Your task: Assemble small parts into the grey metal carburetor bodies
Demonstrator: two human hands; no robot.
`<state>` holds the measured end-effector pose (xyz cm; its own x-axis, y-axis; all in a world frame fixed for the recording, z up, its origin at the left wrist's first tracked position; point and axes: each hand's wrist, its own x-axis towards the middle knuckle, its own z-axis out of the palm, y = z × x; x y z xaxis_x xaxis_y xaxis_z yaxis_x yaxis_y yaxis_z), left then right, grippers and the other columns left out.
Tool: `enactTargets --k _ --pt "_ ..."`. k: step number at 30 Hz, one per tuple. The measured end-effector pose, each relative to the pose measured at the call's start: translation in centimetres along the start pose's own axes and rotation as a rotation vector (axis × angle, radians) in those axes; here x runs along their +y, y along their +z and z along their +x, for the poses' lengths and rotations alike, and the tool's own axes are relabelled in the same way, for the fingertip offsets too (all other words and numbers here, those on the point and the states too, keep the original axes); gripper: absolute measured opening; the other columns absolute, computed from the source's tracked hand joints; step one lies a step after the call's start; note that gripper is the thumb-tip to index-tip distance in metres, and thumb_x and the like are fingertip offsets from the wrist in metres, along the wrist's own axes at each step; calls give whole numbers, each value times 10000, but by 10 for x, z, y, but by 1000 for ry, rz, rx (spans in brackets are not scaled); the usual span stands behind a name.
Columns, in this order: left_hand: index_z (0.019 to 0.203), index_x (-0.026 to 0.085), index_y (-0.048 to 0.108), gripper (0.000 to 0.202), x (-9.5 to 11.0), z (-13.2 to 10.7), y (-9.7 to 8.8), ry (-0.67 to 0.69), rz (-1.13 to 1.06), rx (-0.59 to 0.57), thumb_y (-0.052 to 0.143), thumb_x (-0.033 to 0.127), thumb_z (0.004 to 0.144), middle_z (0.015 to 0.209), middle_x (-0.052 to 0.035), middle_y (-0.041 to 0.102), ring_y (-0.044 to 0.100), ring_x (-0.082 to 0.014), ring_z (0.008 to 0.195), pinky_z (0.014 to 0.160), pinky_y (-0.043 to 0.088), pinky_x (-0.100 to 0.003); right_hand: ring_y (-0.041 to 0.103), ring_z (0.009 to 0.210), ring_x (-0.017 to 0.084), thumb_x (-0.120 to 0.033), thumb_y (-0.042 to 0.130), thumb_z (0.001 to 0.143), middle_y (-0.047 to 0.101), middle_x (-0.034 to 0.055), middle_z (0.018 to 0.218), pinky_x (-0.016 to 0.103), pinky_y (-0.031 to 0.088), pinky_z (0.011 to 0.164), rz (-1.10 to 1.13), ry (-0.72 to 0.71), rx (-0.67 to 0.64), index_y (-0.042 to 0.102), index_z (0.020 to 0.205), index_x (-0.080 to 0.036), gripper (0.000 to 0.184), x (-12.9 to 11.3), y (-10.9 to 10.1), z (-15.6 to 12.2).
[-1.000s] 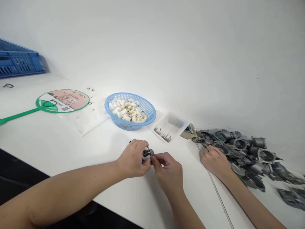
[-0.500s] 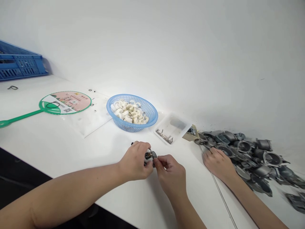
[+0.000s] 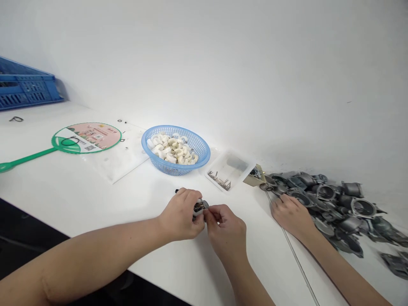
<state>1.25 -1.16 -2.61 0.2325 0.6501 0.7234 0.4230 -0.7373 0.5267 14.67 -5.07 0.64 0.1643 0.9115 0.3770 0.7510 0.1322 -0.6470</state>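
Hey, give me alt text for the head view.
A person's left hand and right hand grip a small part over a white table. Beyond are a blue basket of whitish pieces and a tray of metal bits; at right, another person's hand is beside a heap of gray parts.

White table (image 3: 79,195), blue basket (image 3: 174,169), fan (image 3: 95,132), grey parts (image 3: 350,226)

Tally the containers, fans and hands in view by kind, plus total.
Blue plastic crate, partly in view: 1
Round blue plastic basket: 1
Translucent plastic tray: 1
Small tan box: 1
Green-and-pink hand fan: 1
Camera wearer's left hand and right hand: 2
Another person's hand: 1
Total: 8
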Motion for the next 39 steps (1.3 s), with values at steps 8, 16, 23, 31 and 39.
enactTargets --k 8,16,23,31,39 --pt "936 162 451 292 -1 1 -2 -32 15 -22 535 196 659 803 -83 597 514 -230 731 635 466 -369 545 508 139 -360 609 719 613 -18 562 252 417 504 99 -10 28 614 705 -211 150 13 3 4" --pt "921 167 451 285 -2 3 -2 -71 23 -16 535 200 651 783 -72 591 534 -222 717 650 463 -369 573 568 148 -328 639 724 640 5 615 250 431 510 283 -75 -34 672 670 -213 132 24 6 7" --pt "914 168 455 281 -1 3 -2 -101 29 -35 540 194 647 798 -70 590 535 -221 738 663 460 -364 558 553 142 -295 630 733 641 7 620 256 442 517 352 -33 -64 681 701 -207 107 23 7 8" --pt "922 186 454 265 2 0 -7 -146 58 -84 548 215 677 820 -52 580 534 -216 769 681 465 -353 490 484 104 -244 548 800 563 -12 601 234 407 469 356 -130 -117 670 780 -213 128 17 0 3" --pt "922 192 447 237 3 -7 -8 -185 70 -119 547 241 713 811 -36 571 545 -204 762 659 468 -331 552 576 117 -151 498 796 576 7 662 252 453 556 430 -163 -225 664 738 -207 185 19 -5 0"
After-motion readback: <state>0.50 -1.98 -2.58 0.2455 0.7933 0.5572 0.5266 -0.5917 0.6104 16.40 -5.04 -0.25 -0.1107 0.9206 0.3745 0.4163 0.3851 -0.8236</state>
